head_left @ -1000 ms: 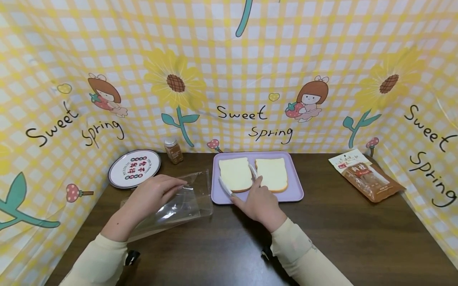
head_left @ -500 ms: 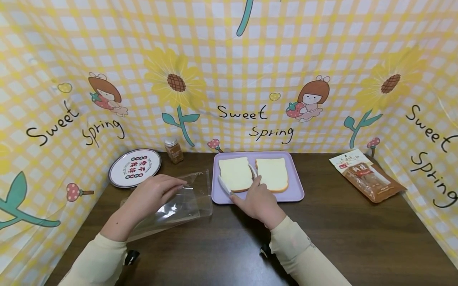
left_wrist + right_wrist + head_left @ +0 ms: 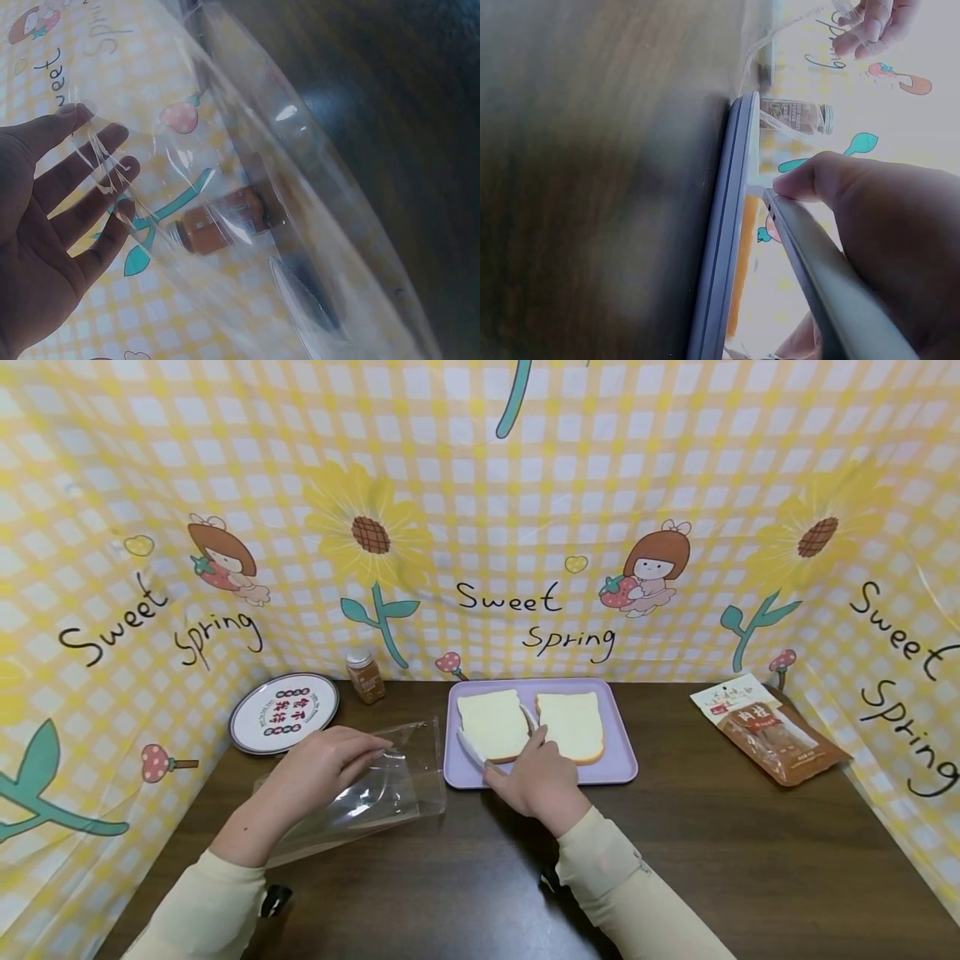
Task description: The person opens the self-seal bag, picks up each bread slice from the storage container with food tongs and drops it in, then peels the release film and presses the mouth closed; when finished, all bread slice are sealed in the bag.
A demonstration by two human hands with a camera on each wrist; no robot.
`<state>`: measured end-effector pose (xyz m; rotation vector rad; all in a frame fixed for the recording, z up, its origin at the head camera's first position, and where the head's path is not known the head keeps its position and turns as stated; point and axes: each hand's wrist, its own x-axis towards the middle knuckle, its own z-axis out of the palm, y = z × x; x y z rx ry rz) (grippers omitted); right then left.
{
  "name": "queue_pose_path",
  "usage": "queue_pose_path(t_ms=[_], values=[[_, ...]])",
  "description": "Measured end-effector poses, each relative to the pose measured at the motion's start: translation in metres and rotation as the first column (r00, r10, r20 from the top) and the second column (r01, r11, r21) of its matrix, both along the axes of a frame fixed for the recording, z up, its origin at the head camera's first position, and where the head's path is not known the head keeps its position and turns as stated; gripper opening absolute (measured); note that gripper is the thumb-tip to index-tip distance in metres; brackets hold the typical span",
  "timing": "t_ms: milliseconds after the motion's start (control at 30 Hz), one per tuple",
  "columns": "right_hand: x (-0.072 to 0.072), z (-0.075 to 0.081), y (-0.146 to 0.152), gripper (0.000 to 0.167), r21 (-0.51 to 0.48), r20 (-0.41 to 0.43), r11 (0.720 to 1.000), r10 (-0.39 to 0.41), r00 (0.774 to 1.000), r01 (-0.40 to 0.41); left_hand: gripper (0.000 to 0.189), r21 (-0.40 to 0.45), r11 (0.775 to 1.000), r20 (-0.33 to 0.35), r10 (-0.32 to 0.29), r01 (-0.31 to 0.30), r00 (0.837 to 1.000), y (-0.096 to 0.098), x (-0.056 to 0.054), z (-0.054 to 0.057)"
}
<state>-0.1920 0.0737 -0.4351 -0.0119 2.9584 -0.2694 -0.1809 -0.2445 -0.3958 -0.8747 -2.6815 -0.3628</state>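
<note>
My left hand pinches the upper edge of a clear plastic bag, its mouth facing the tray. Wrinkled film sits at the fingertips in the left wrist view. My right hand grips a pair of tongs with white arms and, in the right wrist view, a grey handle. The tongs' arms lie on either side of the left bread slice; whether both touch it I cannot tell. This slice and another bread slice lie flat on a lilac tray.
A white plate with printed lettering lies at the back left. Near it stands a small spice bottle. At the right is a brown and white food packet. A checked cloth surrounds the dark wooden table.
My right wrist and sleeve have shifted slightly to the left, while the tongs stay around the left slice. The left hand and the bag have hardly moved.
</note>
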Motion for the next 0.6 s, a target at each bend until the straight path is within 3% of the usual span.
queue_pose_path(t_ms=[600], values=[[-0.0014,0.0003,0.0005,0.116,0.045,-0.008,0.999,0.003,1.000,-0.002,0.024,-0.002,1.000,0.014,-0.006,0.006,1.000,0.0003,0.0007,0.0008]])
